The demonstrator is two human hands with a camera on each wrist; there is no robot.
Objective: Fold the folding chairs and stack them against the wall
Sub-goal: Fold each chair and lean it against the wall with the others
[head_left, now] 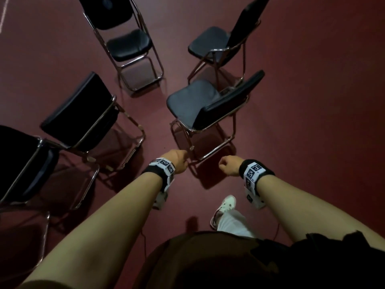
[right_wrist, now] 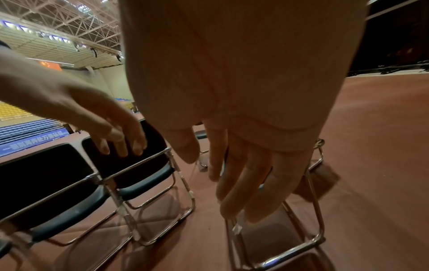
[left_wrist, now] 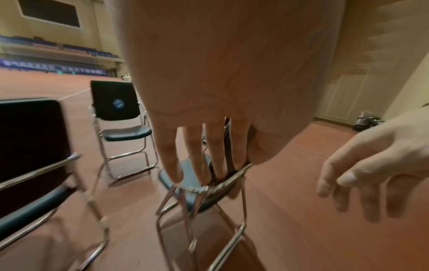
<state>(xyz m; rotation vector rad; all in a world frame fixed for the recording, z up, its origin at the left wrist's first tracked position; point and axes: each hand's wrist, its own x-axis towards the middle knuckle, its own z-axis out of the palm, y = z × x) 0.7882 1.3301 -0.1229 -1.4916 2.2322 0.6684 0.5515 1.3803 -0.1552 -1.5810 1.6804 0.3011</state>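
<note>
- Five black folding chairs stand unfolded on the dark red floor (head_left: 312,101), loosely ringed around a gap.
- The nearest chair (head_left: 206,105) sits just ahead of both hands, its seat facing away and to the left, its backrest's long edge running diagonally up to the right.
- The left hand (head_left: 178,161) hangs short of that chair's chrome frame, fingers (left_wrist: 218,155) extended and slightly parted, holding nothing.
- The right hand (head_left: 228,164) hangs likewise, fingers (right_wrist: 241,183) loosely extended, gripping nothing.

Dark red floor (head_left: 312,101), white shoe (head_left: 227,203), tiered stands (right_wrist: 21,119), red flag (right_wrist: 50,65)
</note>
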